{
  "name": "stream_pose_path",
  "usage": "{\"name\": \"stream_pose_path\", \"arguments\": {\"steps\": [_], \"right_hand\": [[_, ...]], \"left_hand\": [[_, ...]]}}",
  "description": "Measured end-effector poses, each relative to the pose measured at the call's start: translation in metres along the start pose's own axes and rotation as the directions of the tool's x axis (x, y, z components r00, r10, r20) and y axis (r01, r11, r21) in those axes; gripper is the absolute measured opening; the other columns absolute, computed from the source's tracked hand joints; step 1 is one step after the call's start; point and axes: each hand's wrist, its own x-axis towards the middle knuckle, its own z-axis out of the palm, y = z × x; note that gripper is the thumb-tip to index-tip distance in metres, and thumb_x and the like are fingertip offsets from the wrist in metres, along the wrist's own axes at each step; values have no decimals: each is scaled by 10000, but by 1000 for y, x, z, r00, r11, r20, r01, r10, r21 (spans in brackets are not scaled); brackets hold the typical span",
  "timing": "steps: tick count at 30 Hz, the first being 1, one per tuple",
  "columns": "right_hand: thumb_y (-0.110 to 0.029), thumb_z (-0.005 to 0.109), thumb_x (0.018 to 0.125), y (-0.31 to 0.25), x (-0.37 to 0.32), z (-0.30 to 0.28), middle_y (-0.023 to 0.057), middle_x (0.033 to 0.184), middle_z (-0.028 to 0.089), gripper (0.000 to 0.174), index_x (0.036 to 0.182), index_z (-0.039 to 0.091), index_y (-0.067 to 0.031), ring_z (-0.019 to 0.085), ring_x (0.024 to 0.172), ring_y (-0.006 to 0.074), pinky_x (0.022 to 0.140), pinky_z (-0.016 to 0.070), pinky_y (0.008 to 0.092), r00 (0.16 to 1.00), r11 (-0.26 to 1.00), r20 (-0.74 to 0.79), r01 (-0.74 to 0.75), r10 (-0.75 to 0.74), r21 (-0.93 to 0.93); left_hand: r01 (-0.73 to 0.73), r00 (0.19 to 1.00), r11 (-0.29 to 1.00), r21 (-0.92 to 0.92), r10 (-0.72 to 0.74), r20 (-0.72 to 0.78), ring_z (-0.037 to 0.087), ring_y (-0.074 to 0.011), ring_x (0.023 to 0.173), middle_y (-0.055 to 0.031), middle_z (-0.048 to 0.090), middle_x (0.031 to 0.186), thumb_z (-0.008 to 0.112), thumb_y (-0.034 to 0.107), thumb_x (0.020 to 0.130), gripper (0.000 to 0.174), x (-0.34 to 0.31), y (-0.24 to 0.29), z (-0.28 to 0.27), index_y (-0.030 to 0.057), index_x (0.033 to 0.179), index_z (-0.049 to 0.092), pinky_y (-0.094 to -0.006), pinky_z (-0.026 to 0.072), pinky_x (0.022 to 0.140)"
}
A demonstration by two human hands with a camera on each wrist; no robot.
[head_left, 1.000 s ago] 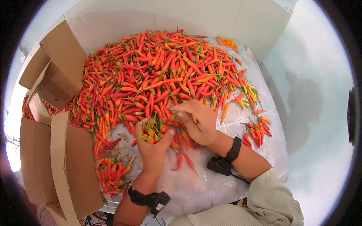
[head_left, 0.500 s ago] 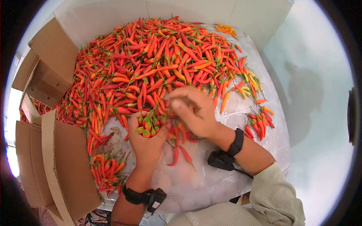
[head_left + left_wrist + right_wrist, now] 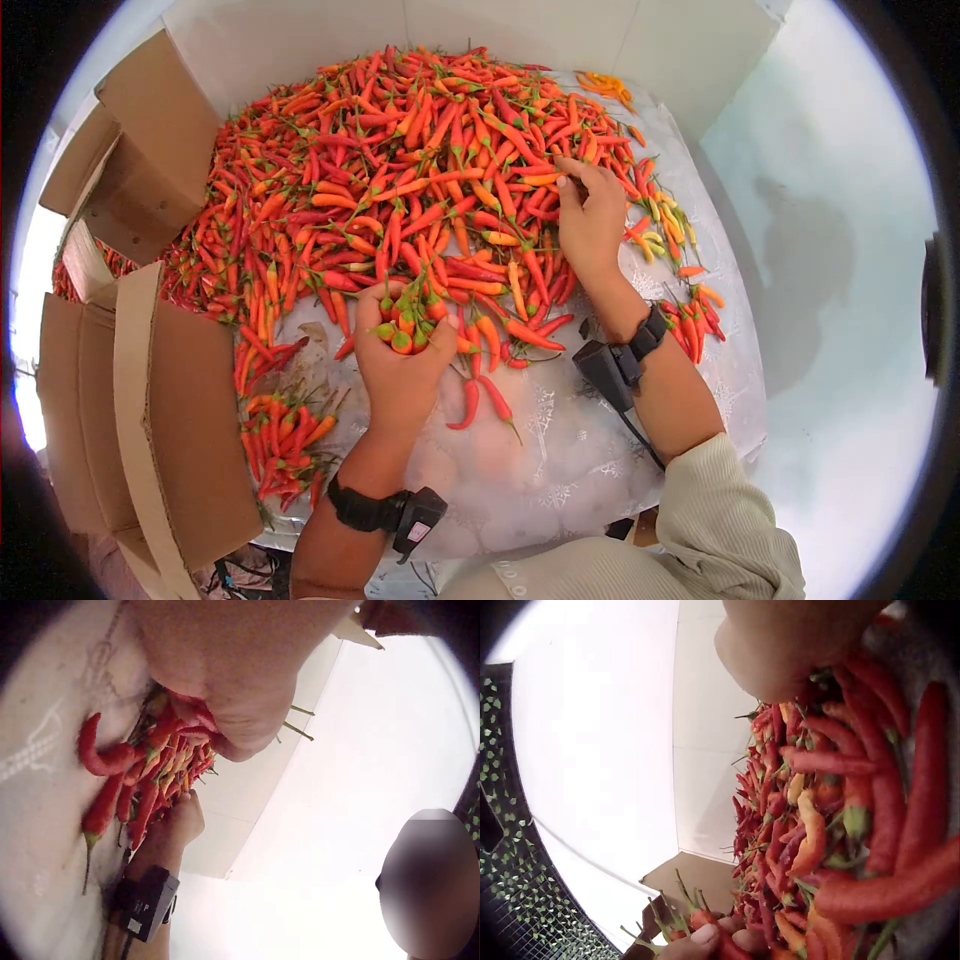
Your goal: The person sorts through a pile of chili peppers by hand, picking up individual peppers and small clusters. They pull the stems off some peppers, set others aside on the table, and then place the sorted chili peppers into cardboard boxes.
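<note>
In the head view my left hand (image 3: 400,375) grips a bunch of red and orange chili peppers (image 3: 405,325), their green stem ends pointing up. My right hand (image 3: 592,215) is at the right part of the big chili pile (image 3: 400,190), with its thumb and index finger apart beside an orange chili (image 3: 541,180). The right wrist view shows that hand over the chilies, its fingertips hidden behind it. Below the left hand, two red chilies (image 3: 468,405) lie slightly apart from the pile on the plastic-covered surface (image 3: 540,470).
Open cardboard boxes (image 3: 205,430) stand on the left. A small heap of chilies (image 3: 285,445) lies beside them, another bunch (image 3: 690,325) at the right. Yellow chilies (image 3: 665,225) lie at the pile's right edge, orange ones (image 3: 605,85) at the back. Pale panels (image 3: 520,30) rise behind.
My right hand has moved away from beside the left hand, to the right and farther back, onto the pile. The left hand keeps its hold on the bunch.
</note>
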Motion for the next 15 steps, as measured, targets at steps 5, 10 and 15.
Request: {"name": "stream_pose_path", "arguments": {"steps": [5,10,15], "right_hand": [[-125,686,784,-2,-2,-3,122,879,586,224,1006,670,-101,541,883,314,800,416,419,1000,996,13,5,-4,-91],[-157,711,762,-7,-4,-5,107,878,588,221,974,666,-114,540,884,311,793,408,417,998,982,24,68,-65,-174],[-156,715,750,-15,-3,-7,93,887,624,199,929,647,-100,551,889,296,800,406,422,996,994,57,79,-75,-72]], "left_hand": [[-12,1000,998,63,12,-2,593,-95,804,-33,584,908,701,-65,746,455,0,-1,-2,26,1104,436,-236,505,720],[6,1000,997,72,-5,-20,589,-93,817,-29,583,927,711,-65,743,492,1,-3,-3,24,1137,430,-233,498,736],[9,1000,996,87,-6,-29,584,-91,823,-23,581,929,711,-58,749,501,1,-5,-3,28,1150,425,-233,492,748]]}}
